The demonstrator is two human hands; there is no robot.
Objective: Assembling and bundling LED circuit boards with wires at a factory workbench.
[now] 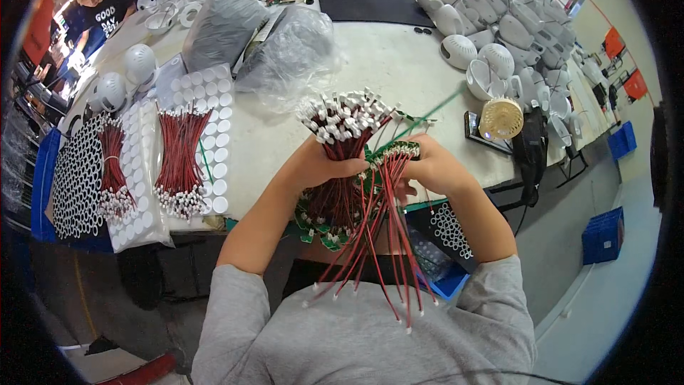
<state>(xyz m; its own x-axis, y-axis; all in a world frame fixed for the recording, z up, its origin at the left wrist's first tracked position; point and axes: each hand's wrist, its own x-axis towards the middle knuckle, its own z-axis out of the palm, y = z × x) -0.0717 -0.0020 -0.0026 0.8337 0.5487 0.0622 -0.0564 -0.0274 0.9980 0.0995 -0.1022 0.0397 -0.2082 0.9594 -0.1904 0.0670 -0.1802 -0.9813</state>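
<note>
In front of me my left hand (326,162) is closed round a thick bundle of red and black wires (343,148). White plugs (347,115) crowd its upper end, and green circuit boards (333,237) show at its lower end. My right hand (436,165) grips a smaller stack of green circuit boards (400,150), close beside the bundle. From this stack, loose red and black wires (377,235) with white end plugs hang toward my lap. A thin green strip (431,114) slants up and right from between the hands; its lower end is hard to make out.
Two wire bundles (182,153) lie at left on sheets of white round stickers (219,125), beside a sheet of rings (77,178). Plastic bags (288,46), a small fan (501,120) and heaped white housings (499,14) occupy the table. Another person (107,11) stands far left.
</note>
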